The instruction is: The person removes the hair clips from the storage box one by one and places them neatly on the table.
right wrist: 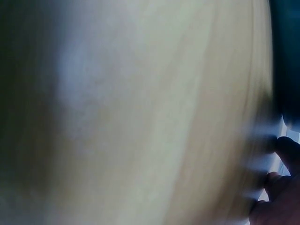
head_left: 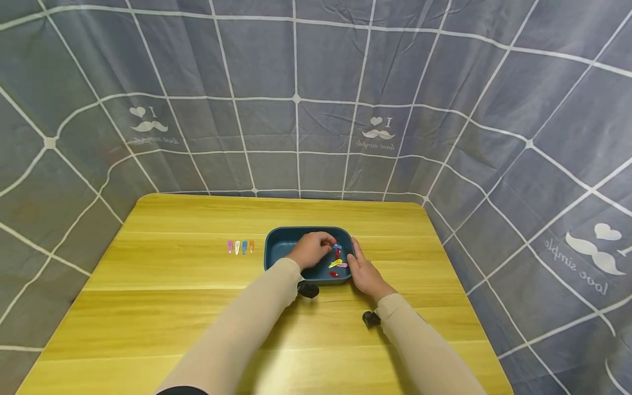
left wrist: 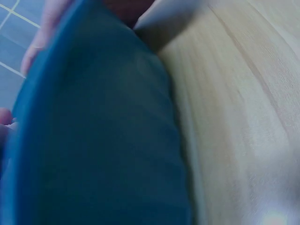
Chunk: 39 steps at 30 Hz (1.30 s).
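Note:
A dark blue plastic box (head_left: 281, 242) sits on the table with several small snap hair clips in its right part. Among them are a yellow clip (head_left: 336, 263), a pink clip (head_left: 342, 265) and a blue clip (head_left: 337, 246), with red ones close by. My left hand (head_left: 310, 249) reaches down into the box, fingers bent, fingertips right at the blue clip; I cannot tell whether they pinch one. My right hand (head_left: 366, 274) holds the box's right end, thumb at the rim and fingers along the outer wall. In the left wrist view, the box wall (left wrist: 108, 122) hides most of the left hand.
Left of the box, a row of several hair clips lies on the wooden table (head_left: 187, 307), including a pink one (head_left: 230, 246), a white one (head_left: 237, 247) and an orange one (head_left: 252, 246). A grey checked curtain (head_left: 266, 66) hangs behind and along the sides.

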Motion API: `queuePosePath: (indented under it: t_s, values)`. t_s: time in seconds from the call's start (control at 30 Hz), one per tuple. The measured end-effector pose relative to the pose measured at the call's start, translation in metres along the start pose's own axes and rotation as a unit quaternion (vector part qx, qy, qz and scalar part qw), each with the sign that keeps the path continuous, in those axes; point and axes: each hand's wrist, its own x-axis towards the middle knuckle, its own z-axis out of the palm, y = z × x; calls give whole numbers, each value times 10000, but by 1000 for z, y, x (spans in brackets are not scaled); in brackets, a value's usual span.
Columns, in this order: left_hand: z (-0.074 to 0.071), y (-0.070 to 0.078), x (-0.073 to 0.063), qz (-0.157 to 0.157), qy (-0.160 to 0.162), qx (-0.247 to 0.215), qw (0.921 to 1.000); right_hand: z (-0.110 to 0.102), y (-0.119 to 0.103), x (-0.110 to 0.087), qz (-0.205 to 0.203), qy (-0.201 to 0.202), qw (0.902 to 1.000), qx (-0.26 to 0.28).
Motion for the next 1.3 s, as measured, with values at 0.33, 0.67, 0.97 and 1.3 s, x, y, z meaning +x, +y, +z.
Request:
queuePosePath:
  t_s: [0.33,0.67,0.97,1.3]
  values:
    - [-26,15,-7,103,8,-327,9994,0,1,2,186,44,9998,-79]
    - [-56,20,-18,50,130,-734,9972,-1,2,4,90,10,10000,9]
    - [-87,10,-33,54,438,-617,9971,-1,-2,1,-45,17,10000,35]
    - [-118,-7,-50,-91,598,-499,9969,0,0,1,-51,21,10000,-1]
